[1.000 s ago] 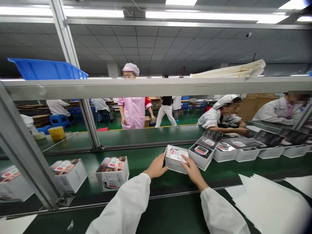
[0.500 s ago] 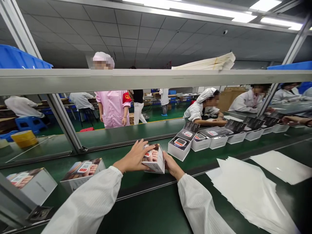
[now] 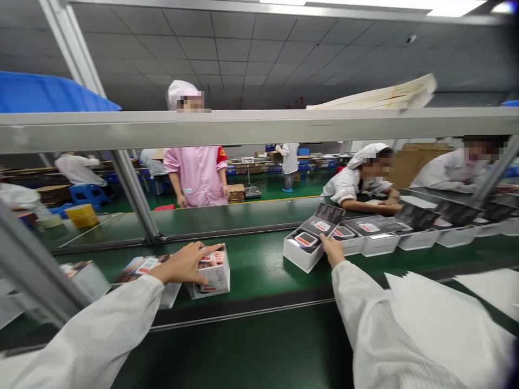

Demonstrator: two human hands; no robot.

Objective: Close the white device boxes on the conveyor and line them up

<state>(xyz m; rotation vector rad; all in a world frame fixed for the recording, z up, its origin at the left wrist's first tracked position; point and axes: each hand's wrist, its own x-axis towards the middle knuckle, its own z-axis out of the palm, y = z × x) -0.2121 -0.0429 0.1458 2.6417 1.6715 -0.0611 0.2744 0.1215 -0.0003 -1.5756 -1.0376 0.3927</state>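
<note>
My left hand [image 3: 183, 263] lies across the top of a closed white product box [image 3: 211, 276] printed with a photo of a device on a finger, and it holds that box on the green belt. The box stands beside another printed box [image 3: 150, 268], partly hidden under my left wrist. My right hand [image 3: 332, 250] holds nothing, its fingertips at the right corner of an open white box [image 3: 302, 251] with a black insert and a small device inside. Its black lid stands raised behind it.
A row of open boxes [image 3: 377, 237] runs right along the green conveyor belt [image 3: 251, 302]. A stack of white sheets [image 3: 441, 319] lies at the lower right. A metal rail [image 3: 243, 127] crosses above the belt, with co-workers beyond it and a blue crate [image 3: 44, 94] on top.
The closed box has moved left, away from my right hand, and now stands upright under my left hand. My right hand has let go of it. The view has swung slightly.
</note>
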